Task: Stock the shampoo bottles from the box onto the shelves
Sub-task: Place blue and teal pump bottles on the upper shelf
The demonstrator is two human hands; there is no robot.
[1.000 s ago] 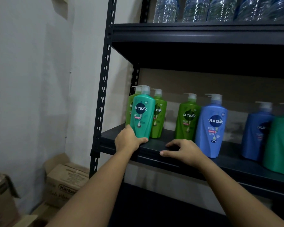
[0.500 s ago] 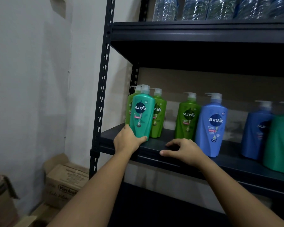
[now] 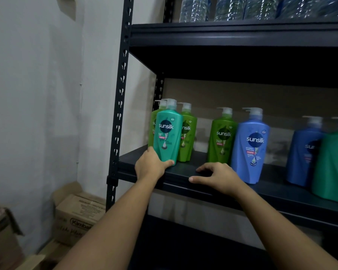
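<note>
Pump bottle (image 3: pixel 167 133) is standing upright at left end of middle shelf (image 3: pixel 185 170), near edge, two bottles just behind it. Left hand (image 3: pixel 151 165) is gripping its base; right hand (image 3: pixel 216 177) is resting on shelf edge to its right. Water bottles (image 3: pixel 230 7) are sitting on shelf above. Cardboard box (image 3: pixel 76 217) is sitting on floor, lower left.

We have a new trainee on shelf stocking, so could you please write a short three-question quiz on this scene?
1. True or false: the left hand grips the base of the teal bottle.
2. What does the right hand rest on? A) the blue bottle B) the shelf edge C) a box
3. Fill in: the bottles directly behind the teal bottle are ____ in colour.

Key: 1 true; 2 B; 3 green.
</note>
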